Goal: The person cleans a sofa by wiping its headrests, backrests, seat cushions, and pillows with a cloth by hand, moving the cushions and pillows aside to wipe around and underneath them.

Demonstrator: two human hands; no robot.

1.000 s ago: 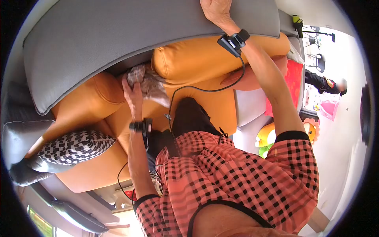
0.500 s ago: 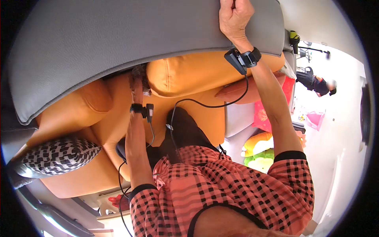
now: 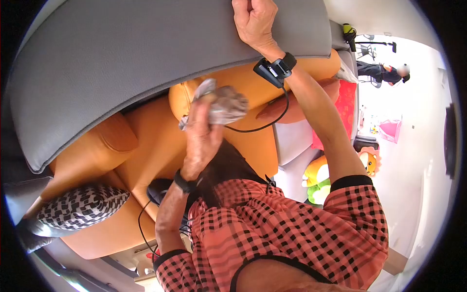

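My left hand point(image 3: 200, 134) is closed around a crumpled greyish cloth point(image 3: 228, 104), which is slightly blurred. It is raised in front of the orange sofa cushion point(image 3: 180, 100). My right hand point(image 3: 255, 22) is curled into a fist and rests on the grey sofa backrest point(image 3: 146, 44); its far side is cut off by the top of the view. I can see nothing held in that fist. A black strap device point(image 3: 275, 70) with a cable sits on my right wrist, and another dark band point(image 3: 185, 181) is on my left.
A black-and-white patterned pillow point(image 3: 80, 207) lies on the orange seat to the left. Plush toys point(image 3: 318, 173) and a red cloth point(image 3: 346, 112) are on the right. Farther off stands a person point(image 3: 389, 73) in dark clothes. A cable hangs from my right wrist.
My left hand has come out of the gap below the grey backrest with the cloth and moved right and toward me. My right fist has shifted left in view, still on the backrest.
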